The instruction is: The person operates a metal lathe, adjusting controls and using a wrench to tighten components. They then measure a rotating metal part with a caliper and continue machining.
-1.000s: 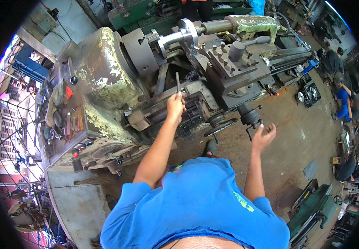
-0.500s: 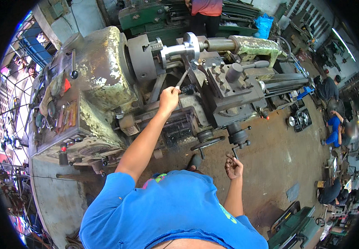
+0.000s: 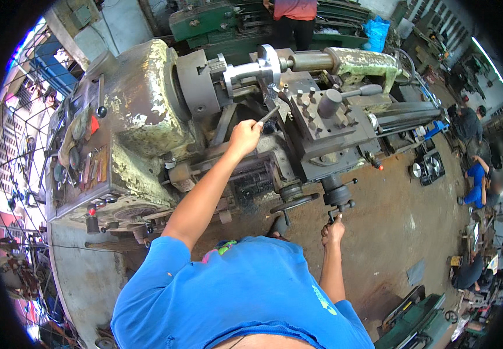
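My left hand (image 3: 245,138) is closed round a thin grey rod (image 3: 270,114), whose tip points up toward the lathe's tool post (image 3: 328,110). A shiny flanged metal workpiece (image 3: 251,71) sits between the grey chuck (image 3: 196,84) and the tailstock (image 3: 362,61). Dark metal shavings (image 3: 272,93) cling near the cutting tool, just below the flange. Lower down, my right hand (image 3: 334,231) has its fingers curled on the small crank handle (image 3: 332,216) of the slide; the palm side is hidden.
A larger handwheel (image 3: 293,202) stands left of the crank. Hand tools lie on the headstock's left ledge (image 3: 94,166). Behind the lathe a person (image 3: 295,23) stands by a green machine (image 3: 205,26); other people are at the far right. Another green machine (image 3: 417,326) is at lower right.
The rod in my left hand has swung rightward and lower, away from the flange. My right hand has risen and turned over along with the crank handle. The view has shifted slightly.
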Available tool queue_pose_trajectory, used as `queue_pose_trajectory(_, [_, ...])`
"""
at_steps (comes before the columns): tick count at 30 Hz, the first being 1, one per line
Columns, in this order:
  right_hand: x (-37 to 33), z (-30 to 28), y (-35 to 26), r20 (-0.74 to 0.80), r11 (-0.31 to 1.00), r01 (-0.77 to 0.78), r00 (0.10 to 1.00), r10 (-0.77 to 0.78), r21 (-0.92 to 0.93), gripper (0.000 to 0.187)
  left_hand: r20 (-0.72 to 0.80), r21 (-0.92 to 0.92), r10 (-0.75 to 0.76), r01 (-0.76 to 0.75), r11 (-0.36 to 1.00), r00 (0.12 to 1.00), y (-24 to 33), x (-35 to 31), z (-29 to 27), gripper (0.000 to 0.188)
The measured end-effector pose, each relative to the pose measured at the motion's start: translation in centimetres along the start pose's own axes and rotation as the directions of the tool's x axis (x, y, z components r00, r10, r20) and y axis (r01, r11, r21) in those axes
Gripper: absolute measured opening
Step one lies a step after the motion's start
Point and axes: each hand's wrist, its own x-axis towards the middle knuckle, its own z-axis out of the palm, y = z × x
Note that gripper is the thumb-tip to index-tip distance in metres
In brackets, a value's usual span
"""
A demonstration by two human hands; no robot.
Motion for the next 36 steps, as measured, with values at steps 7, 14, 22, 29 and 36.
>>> queue_pose_trajectory(7, [1.7, -0.2, 2.2, -0.256, 0.867, 0.256, 0.885, -0.388, -0.428, 0.06, -0.032, 0.007, 0.004, -0.003, 1.0, 0.999, 2.2, 2.3, 0.9, 0.037])
queue_pose_trajectory(14, [2.3, -0.2, 2.9, -0.224, 0.677, 0.26, 0.812, -0.539, -0.689, 0.054, -0.038, 0.034, -0.071, 0.072, 0.997, 0.997, 2.0, 2.0, -0.1, 0.038])
queue_pose_trajectory(22, [11.4, -3.8, 0.8, -0.359, 0.757, 0.156, 0.807, -0.468, -0.634, 0.046, -0.018, 0.09, -0.008, 0.01, 0.996, 1.0, 0.1, 3.9, -0.1, 0.039])
queue_pose_trajectory(29, [9.0, -3.7, 0.7, -0.355, 0.852, 0.184, 0.851, -0.388, -0.489, 0.045, -0.014, 0.103, 0.055, -0.053, 0.993, 0.998, 0.3, 5.9, -0.2, 0.038])
queue_pose_trajectory(36, [6.8, -2.2, -4.0, -0.324, 0.699, 0.239, 0.754, -0.571, -0.674, 0.047, -0.2, 0.177, 0.03, 0.006, 0.984, 0.979, 0.8, 5.5, 1.3, 0.039])
